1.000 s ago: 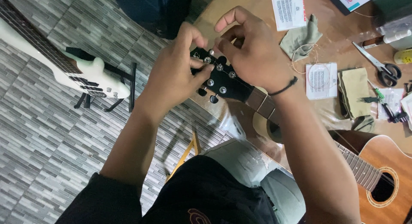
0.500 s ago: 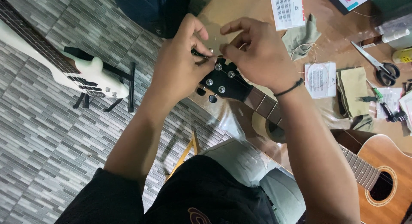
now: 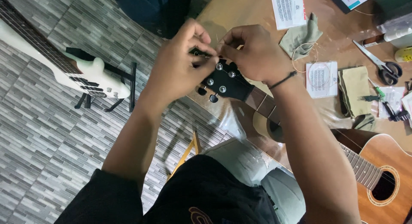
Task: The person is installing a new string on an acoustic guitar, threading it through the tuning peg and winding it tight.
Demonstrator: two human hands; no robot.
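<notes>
Pinching at the black headstock [image 3: 226, 83] of the acoustic guitar [image 3: 372, 172], left hand [image 3: 178, 69] fingers closed on a tuning peg, right hand [image 3: 253, 52] fingertips together just beside, scissors [image 3: 380, 63] on table [image 3: 240, 11].

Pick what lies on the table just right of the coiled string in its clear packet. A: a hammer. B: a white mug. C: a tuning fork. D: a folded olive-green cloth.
D: the folded olive-green cloth lies directly right of the string packet on the brown table, with the scissors farther right.
</notes>
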